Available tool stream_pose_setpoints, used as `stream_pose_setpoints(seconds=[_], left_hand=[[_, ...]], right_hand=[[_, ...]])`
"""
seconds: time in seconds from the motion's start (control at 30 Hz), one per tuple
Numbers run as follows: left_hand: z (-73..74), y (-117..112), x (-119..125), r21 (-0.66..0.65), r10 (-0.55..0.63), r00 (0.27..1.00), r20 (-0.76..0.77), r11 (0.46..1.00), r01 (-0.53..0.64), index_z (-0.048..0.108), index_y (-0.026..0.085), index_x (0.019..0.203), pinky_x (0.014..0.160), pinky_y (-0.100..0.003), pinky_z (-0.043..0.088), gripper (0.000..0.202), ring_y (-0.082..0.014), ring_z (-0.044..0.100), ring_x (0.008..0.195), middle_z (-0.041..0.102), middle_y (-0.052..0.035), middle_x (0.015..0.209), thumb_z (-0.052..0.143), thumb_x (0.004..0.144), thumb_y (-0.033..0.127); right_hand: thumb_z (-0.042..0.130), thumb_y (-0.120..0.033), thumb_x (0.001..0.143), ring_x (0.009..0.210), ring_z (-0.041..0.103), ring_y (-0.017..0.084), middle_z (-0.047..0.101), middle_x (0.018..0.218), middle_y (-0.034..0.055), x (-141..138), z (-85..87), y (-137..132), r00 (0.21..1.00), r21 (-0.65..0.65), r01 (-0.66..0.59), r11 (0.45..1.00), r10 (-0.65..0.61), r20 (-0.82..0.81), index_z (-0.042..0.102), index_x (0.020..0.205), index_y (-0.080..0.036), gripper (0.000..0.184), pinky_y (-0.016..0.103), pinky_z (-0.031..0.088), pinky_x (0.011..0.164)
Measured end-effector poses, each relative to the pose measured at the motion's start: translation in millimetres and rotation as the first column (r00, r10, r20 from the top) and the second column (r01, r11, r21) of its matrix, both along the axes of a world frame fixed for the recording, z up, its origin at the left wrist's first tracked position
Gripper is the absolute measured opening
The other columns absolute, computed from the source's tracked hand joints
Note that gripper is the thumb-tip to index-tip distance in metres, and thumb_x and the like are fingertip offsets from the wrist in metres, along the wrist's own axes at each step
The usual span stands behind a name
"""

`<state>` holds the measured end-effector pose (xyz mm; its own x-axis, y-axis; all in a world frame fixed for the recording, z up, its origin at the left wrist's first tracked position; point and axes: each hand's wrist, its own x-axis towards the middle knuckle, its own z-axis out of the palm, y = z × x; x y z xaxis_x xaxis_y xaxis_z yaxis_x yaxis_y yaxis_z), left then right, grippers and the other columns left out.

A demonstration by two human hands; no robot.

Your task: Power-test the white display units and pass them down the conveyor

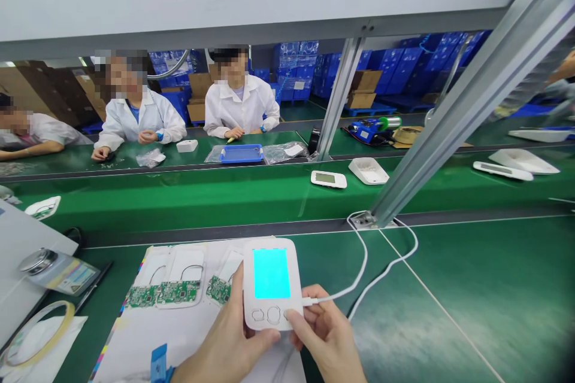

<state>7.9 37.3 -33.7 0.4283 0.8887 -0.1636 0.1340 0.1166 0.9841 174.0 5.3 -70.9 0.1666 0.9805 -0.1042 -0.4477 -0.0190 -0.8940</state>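
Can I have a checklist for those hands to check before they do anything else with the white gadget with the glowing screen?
1. Left hand has hold of the white gadget: ok, it grips the left side.
2. Screen lit: ok, it glows bright blue.
3. Words or numbers on the screen: cannot tell, only plain blue shows.
4. White cable at the gadget: ok, its end meets the right side.
5. Right hand off the buttons: not ok, its thumb is at the rightmost one; whether it is pressing, cannot tell.
6. Circuit boards lying on the white paper: ok, though the left hand partly hides one.
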Motion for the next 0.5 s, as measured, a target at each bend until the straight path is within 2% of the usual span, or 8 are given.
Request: stream_pose_setpoints(seconds=[0.17, 0.23, 0.37, 0.5], left_hand=[[1.6, 3.1, 0.3, 0.114, 0.068, 0.997, -0.048, 0.992, -0.062, 0.021, 0.023, 0.15, 0.093, -0.04, 0.052, 0.068, -0.0282, 0.064, 0.111, 0.065, -0.0115, 0.129, 0.058, 0.093, 0.023], [0.9, 3.5, 0.1, 0.139, 0.079, 0.995, -0.067, 0.988, -0.07, 0.02, 0.022, 0.149, 0.097, -0.041, 0.05, 0.067, -0.0287, 0.063, 0.115, 0.067, -0.0108, 0.126, 0.058, 0.094, 0.024], [2.2, 2.1, -0.5, 0.189, 0.1, 0.989, -0.107, 0.979, -0.079, 0.021, 0.022, 0.148, 0.103, -0.04, 0.047, 0.066, -0.0285, 0.06, 0.121, 0.061, -0.0126, 0.136, 0.058, 0.093, 0.024], [5.8, 0.4, -0.6, 0.193, 0.108, 0.985, -0.133, 0.978, -0.081, 0.021, 0.02, 0.147, 0.097, -0.039, 0.05, 0.065, -0.0285, 0.065, 0.112, 0.064, -0.0145, 0.132, 0.057, 0.094, 0.029]], right_hand=[[0.08, -0.052, 0.083, 0.052, 0.062, 0.012, 0.069, 0.066, -0.0007, 0.4, -1.0, -2.3, 0.997, 0.04, -0.049, 0.998, 0.047, 0.057, 0.065, 0.092, -0.02, 0.037, 0.021, 0.045, 0.049], [0.076, -0.052, 0.086, 0.054, 0.062, 0.013, 0.067, 0.066, -0.0009, 1.4, -2.2, -2.8, 0.995, 0.059, -0.06, 0.996, 0.056, 0.078, 0.066, 0.095, -0.02, 0.035, 0.022, 0.046, 0.05], [0.073, -0.05, 0.089, 0.055, 0.063, 0.014, 0.066, 0.067, -0.0014, 6.0, -5.6, -1.5, 0.992, 0.076, -0.115, 0.99, 0.11, 0.064, 0.065, 0.098, -0.02, 0.033, 0.024, 0.047, 0.051], [0.07, -0.05, 0.093, 0.057, 0.064, 0.014, 0.067, 0.072, -0.0005, 11.6, -7.0, 0.6, 0.978, 0.087, -0.196, 0.977, 0.189, 0.085, 0.064, 0.1, -0.021, 0.031, 0.024, 0.049, 0.053]])
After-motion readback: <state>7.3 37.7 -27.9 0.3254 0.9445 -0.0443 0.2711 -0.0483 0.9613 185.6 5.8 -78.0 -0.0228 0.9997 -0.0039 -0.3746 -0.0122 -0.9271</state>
